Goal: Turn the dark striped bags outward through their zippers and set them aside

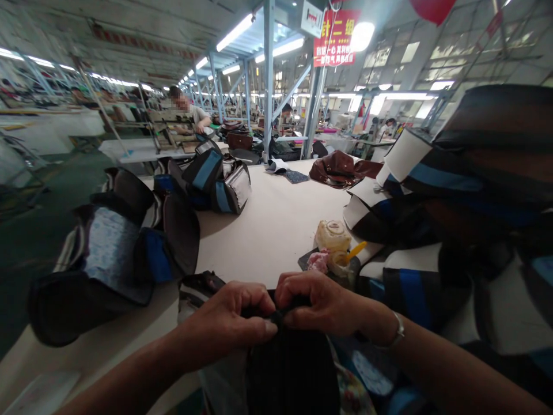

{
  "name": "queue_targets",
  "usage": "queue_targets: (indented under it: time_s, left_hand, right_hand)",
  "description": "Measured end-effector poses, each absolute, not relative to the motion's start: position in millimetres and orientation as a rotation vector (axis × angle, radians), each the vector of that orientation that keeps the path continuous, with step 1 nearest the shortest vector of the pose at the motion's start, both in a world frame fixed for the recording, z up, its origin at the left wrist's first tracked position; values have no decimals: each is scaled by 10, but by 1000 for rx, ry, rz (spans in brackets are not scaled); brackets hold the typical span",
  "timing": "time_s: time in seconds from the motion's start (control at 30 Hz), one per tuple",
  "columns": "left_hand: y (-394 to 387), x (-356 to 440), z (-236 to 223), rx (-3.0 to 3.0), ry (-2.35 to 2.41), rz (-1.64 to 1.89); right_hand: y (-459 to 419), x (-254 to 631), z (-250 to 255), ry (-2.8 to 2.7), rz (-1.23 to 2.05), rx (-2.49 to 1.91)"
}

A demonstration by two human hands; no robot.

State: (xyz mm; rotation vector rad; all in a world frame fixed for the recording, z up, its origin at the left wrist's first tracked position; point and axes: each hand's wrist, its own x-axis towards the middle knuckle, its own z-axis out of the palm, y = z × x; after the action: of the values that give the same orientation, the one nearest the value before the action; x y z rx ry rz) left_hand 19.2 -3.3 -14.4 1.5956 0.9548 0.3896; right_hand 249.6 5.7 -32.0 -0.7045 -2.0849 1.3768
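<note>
Both hands, left hand (228, 323) and right hand (322, 305), pinch the dark bag (289, 369) edge (fingers curled tight); best keep thumbs close together.

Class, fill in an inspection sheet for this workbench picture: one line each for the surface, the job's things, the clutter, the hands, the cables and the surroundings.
Surface: pale table, bare in the middle, crowded at its edges.
Job's things: dark fabric piece at the near edge, pinched at its top edge by both hands.
Clutter: pile of striped bags on the right; another bag heap on the left; brown bag farther back; small yellowish container near the hands.
Hands: left hand and right hand both closed on the fabric, thumbs nearly meeting; a wristband on the right wrist.
Cables: nothing seen.
Surroundings: large workshop, strip lights, red banner, seated person at a far table.
</note>
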Motion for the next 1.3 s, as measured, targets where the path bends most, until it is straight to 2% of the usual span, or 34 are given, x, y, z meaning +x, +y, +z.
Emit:
queue_targets:
  time_s: [0.2,0.57,0.8,1.13,1.3]
  left_hand:
    - [-59,282,-97,1733,1161,371]
    - [-20,258,-102,1737,1071,378]
    - [-47,292,-89,1846,1091,387]
    - [-40,317,-35,1877,1076,400]
    - [-62,274,-117,2071,971,549]
  right_hand:
    - [84,2463,-379,-2011,1426,-592]
    - [86,2524,-409,-1986,1459,-648]
    - [3,2452,-304,-2114,1078,-835]
    - [11,2399,-369,-2070,1072,-828]
    - [-20,2414,-398,-2045,864,-676]
